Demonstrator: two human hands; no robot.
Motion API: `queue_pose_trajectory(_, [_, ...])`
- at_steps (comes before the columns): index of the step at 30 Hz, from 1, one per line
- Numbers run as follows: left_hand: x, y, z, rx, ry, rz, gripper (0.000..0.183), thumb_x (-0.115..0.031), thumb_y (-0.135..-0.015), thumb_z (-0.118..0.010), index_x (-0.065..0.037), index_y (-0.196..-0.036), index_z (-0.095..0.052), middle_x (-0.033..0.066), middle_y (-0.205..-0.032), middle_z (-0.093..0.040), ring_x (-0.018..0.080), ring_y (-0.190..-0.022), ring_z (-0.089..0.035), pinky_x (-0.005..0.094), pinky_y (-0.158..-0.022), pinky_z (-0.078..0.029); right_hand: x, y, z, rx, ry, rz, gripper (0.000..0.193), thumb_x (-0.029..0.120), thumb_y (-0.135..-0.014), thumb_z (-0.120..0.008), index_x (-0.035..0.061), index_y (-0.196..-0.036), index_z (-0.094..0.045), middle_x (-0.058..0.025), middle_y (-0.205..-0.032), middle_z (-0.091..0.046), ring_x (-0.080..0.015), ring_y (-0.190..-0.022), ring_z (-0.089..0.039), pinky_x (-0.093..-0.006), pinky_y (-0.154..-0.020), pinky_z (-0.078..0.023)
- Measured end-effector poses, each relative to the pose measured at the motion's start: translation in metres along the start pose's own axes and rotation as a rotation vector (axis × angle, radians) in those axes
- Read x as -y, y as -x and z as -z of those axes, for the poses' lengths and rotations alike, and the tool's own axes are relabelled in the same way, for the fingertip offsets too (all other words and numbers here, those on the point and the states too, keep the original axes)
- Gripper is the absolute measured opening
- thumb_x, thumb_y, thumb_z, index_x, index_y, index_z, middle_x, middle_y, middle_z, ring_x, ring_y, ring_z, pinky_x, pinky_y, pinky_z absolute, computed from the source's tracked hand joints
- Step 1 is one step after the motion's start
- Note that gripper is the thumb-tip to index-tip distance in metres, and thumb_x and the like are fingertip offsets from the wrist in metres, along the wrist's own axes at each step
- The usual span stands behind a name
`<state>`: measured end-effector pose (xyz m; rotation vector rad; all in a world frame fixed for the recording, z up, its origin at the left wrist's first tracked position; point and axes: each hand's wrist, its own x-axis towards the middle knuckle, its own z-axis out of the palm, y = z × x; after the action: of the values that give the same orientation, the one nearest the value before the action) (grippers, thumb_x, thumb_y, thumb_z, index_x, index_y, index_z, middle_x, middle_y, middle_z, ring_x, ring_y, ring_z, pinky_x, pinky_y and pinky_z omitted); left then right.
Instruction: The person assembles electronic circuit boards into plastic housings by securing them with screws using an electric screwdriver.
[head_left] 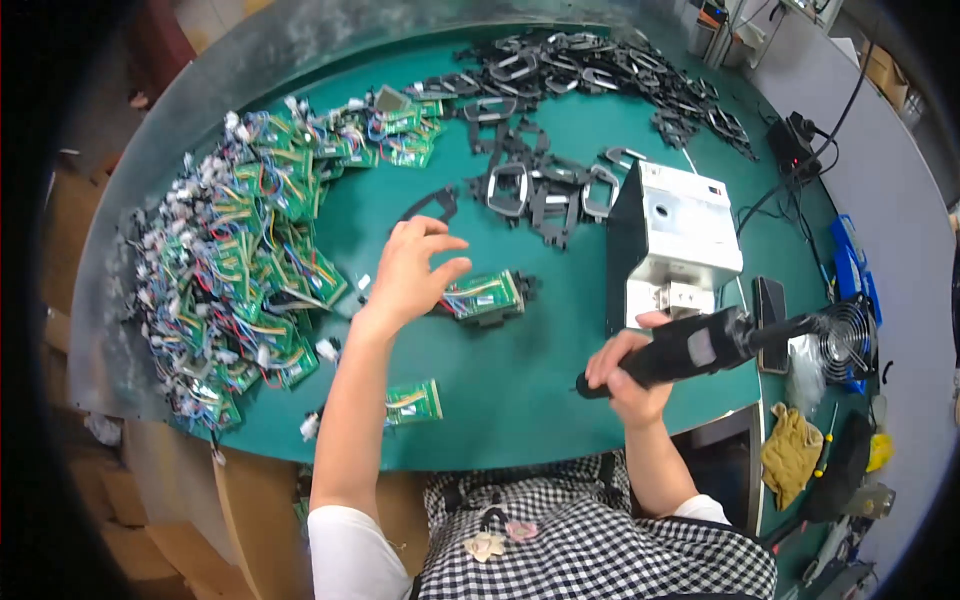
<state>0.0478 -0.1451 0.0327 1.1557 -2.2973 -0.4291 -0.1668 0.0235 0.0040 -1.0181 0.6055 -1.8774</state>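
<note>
My left hand (412,268) is over the green table with its thumb and fingers apart. Just beyond its fingertips lies a black plastic frame (437,203); whether they touch I cannot tell. To the right of the thumb sits a green circuit board (487,297) with coloured wires, on a black plastic part. My right hand (630,385) is wrapped round a black electric screwdriver (685,350), tilted, its narrow tip pointing left and down. Another green board (415,402) lies partly behind my left forearm.
A large heap of wired circuit boards (250,250) covers the left side. Black frames (560,65) are piled at the back, with more (540,190) nearer the middle. A silver and black box (680,225) stands at right, beside a phone (771,325), a small fan (845,340) and a cloth (790,455).
</note>
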Motion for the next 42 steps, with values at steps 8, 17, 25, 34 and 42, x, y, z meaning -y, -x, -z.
queue_pose_trajectory(8, [-0.012,-0.082,-0.087,0.176,-0.339,0.38,0.043,-0.038,-0.061,-0.077,-0.006,-0.086,-0.063,0.013,-0.104,-0.051,0.0304,-0.101,-0.05,0.0416,-0.083,-0.044,-0.012,0.009,0.011,0.069,-0.074,-0.012,0.056,-0.004,-0.072,-0.061,0.002,-0.12,-0.032,-0.0104,-0.068,-0.054,-0.0174,-0.058,-0.054,-0.029,-0.056,-0.048])
queue_pose_trajectory(17, [-0.061,-0.008,0.018,-0.035,0.092,0.058,0.015,-0.004,-0.08,-0.051,0.0,-0.093,-0.057,0.021,-0.087,-0.059,0.0388,-0.083,-0.056,0.0427,-0.071,-0.044,-0.007,0.001,0.017,0.017,0.074,0.155,0.06,-0.001,-0.073,-0.059,0.001,-0.124,-0.028,-0.011,-0.067,-0.053,-0.0191,-0.056,-0.053,-0.0312,-0.055,-0.048])
queue_pose_trajectory(25, [-0.069,0.118,-0.023,0.16,0.061,0.139,0.043,-0.014,-0.066,-0.071,-0.003,-0.104,-0.056,0.0148,-0.101,-0.054,0.032,-0.1,-0.05,0.0392,-0.083,-0.042,0.023,0.024,0.01,-0.086,0.326,0.121,0.067,0.002,-0.075,-0.059,-0.002,-0.13,-0.022,-0.0104,-0.068,-0.051,-0.0178,-0.056,-0.051,-0.0315,-0.055,-0.045])
queue_pose_trajectory(34, [-0.017,0.18,0.026,0.199,-0.182,0.172,0.059,-0.002,-0.056,-0.074,-0.001,-0.111,-0.053,0.0165,-0.116,-0.049,0.0332,-0.111,-0.045,0.0416,-0.095,-0.035,0.094,-0.028,0.019,-0.197,0.41,0.624,0.065,0.0,-0.074,-0.053,-0.0013,-0.129,-0.018,-0.0087,-0.067,-0.05,-0.018,-0.055,-0.053,-0.0337,-0.061,-0.048])
queue_pose_trajectory(42, [0.007,0.161,0.045,-0.677,1.41,0.113,0.066,-0.026,-0.08,-0.066,0.0,-0.13,-0.033,0.0115,-0.121,-0.044,0.0262,-0.109,-0.045,0.0354,-0.082,-0.042,0.075,-0.043,0.034,-0.153,0.402,0.412,0.067,-0.002,-0.07,-0.06,-0.0028,-0.126,-0.023,-0.0103,-0.066,-0.054,-0.0179,-0.056,-0.054,-0.0296,-0.058,-0.049])
